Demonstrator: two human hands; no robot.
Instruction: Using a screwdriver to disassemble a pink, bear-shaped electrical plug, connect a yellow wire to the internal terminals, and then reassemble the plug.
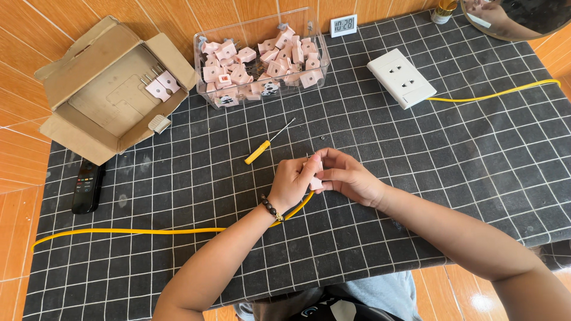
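Both of my hands close on one small pink plug [316, 173] near the middle of the mat [416, 178]: my left hand [291, 183] wraps its fingers around the plug's left side, and my right hand [347, 176] pinches it from the right, so most of the plug is hidden between them. A beaded bracelet [270, 208] sits on my left wrist. A yellow cable [137, 231] leaves the plug beneath my left hand and runs along the mat toward its left edge. Just beyond my left hand, apart from it, lies a screwdriver [267, 143] with a yellow handle, its thin shaft pointing toward the far edge. A tiny dark screw [322, 138] lies near its tip. At the far edge stands a clear bin [262, 59] heaped with more pink plugs, with a small digital clock [344, 25] just to its right. At the far left corner an open cardboard box [113, 89] holds a few plug parts. A white socket [401, 78] lies toward the far right, with a second yellow cable [493, 95] leading off to the right edge. A black remote [87, 186] rests at the left edge.
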